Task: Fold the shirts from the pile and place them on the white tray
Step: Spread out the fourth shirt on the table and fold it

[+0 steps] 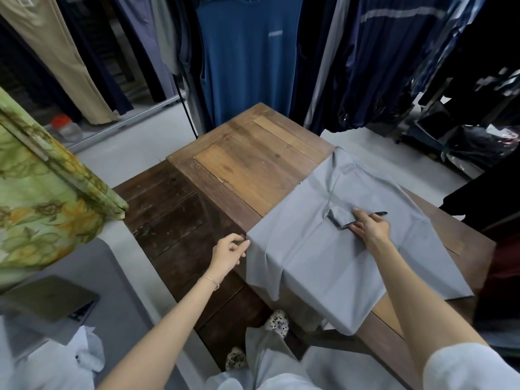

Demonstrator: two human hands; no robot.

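A grey shirt [323, 249] lies spread flat on the wooden table [253, 164], its near corner hanging over the table's front edge. My right hand [371, 228] rests on the middle of the shirt, its fingers pinching a small folded flap of the fabric. My left hand [229, 251] is at the shirt's left edge, fingers loosely curled beside the corner; whether it touches the cloth is unclear. No white tray is in view.
Hanging garments [247, 60] fill a rack behind the table. A green floral cloth [42, 192] hangs at the left. A dark tablet [50, 299] and crumpled white fabric [87, 350] lie on a grey surface at bottom left. My slippered feet [277, 323] stand beside the table.
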